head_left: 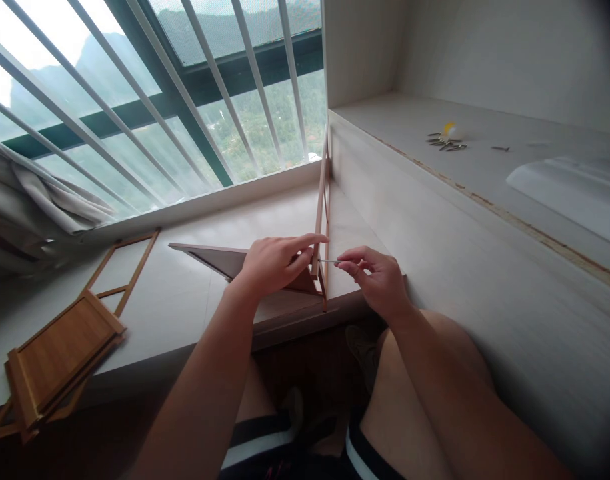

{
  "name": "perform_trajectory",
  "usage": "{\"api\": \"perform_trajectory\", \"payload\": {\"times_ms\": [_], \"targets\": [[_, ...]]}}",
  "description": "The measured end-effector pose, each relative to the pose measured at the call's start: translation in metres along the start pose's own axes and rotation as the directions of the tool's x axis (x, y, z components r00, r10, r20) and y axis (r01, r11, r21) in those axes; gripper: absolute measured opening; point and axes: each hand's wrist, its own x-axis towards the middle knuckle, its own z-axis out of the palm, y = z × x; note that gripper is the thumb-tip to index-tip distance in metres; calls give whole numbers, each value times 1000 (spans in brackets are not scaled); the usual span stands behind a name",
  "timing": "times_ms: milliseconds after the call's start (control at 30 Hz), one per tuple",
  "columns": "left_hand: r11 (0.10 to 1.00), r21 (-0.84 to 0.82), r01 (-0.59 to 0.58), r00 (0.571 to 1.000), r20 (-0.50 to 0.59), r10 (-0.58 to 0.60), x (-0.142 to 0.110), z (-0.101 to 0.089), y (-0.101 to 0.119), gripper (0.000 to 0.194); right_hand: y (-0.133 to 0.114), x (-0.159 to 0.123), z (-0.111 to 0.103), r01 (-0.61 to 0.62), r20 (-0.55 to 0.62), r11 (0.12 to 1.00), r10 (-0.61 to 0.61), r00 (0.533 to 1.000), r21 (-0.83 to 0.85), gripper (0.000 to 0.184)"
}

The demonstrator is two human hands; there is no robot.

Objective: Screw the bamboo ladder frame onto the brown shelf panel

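Observation:
A thin wooden frame point(323, 193) stands on edge on the window ledge, against the side of a white cabinet. A brown shelf board point(219, 259) meets the frame near its lower end. My left hand point(275, 263) rests on the board and holds it against the frame, index finger stretched along the top. My right hand point(377, 277) is closed in a pinch on a thin metal screw point(329, 261), whose tip points at the frame's upright.
A pile of screws point(445, 141) with a small yellow-and-white object lies on the white cabinet top point(409, 120). Another wooden frame point(119, 263) and stacked wooden boards point(59, 357) lie on the ledge at left. Barred window behind; my knees are below.

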Motion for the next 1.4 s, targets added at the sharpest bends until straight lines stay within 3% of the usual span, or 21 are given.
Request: {"api": "perform_trajectory", "payload": {"times_ms": [433,667,833,1400], "targets": [[1000,-4,2,1000,-9,-2,0,-1,0,42,0,-2,1,-60,90,991,49,995,118,31],[1000,-4,-1,1000,-14,1,0,1,-2,41,0,-2,1,-64,46,984,57,997,164,29],[1000,-3,-11,1000,-24,11,0,1,-3,40,3,-2,1,-38,3,986,38,999,162,23],[1000,-3,-10,1000,-27,9,-1,3,-3,40,-5,0,-2,121,69,992,-123,990,44,11]]}}
